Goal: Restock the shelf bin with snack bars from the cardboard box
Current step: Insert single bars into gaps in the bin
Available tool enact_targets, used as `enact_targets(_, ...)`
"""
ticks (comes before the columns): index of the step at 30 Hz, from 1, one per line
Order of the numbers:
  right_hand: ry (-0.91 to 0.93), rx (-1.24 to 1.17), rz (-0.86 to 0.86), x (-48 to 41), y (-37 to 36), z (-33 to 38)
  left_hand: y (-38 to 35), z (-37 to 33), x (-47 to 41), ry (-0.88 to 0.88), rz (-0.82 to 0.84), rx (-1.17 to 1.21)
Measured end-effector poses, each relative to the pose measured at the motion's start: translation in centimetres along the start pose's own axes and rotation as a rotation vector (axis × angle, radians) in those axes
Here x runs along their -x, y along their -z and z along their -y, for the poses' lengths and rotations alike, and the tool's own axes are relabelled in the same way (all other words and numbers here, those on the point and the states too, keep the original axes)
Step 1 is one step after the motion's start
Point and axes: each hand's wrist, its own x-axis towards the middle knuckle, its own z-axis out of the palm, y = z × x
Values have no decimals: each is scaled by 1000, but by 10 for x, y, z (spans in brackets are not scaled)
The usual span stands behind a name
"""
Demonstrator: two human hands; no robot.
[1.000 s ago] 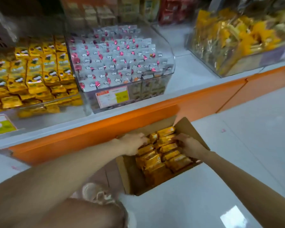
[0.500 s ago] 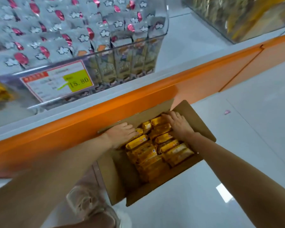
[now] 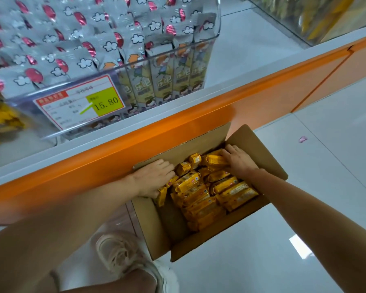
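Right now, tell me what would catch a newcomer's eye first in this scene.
First, the open cardboard box on the pale floor below the orange shelf edge, packed with yellow snack bars. Both hands are inside it: the left hand rests on bars at the box's left side, the right hand on bars at its far corner. Above, a clear bin of silver packets carries a price tag reading 15.80.

Left hand (image 3: 152,178): palm down, fingers spread and loosely curled.
Right hand (image 3: 238,160): palm down, fingers bent, curled forward.
Forearms: both bare, reaching forward and down, converging.
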Motion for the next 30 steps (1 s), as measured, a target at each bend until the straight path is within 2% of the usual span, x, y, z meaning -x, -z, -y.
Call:
enact_targets(3, 4, 65, 69, 3, -1, 1, -3, -3, 10, 49, 12, 146)
enact_targets(8, -20, 81, 53, 9, 2, 5, -23, -4, 16, 153, 212, 408)
enact_targets(12, -25, 36, 29, 12, 7, 3, -37, 0, 17, 319, 161, 736)
enact_targets(16, -33, -11, 140, 13, 2, 4, -39, -6, 13, 387, 172, 914)
enact_targets(20, -21, 46, 169, 10, 6, 8, -38, -12, 9, 422, 169, 1005)
enact_targets(24, -15, 134, 167, 10, 9, 11, -39, -13, 12, 463, 93, 1068)
enact_targets(30, -8, -30, 145, 24, 17, 26, -28, -16, 23, 543, -99, 1039)
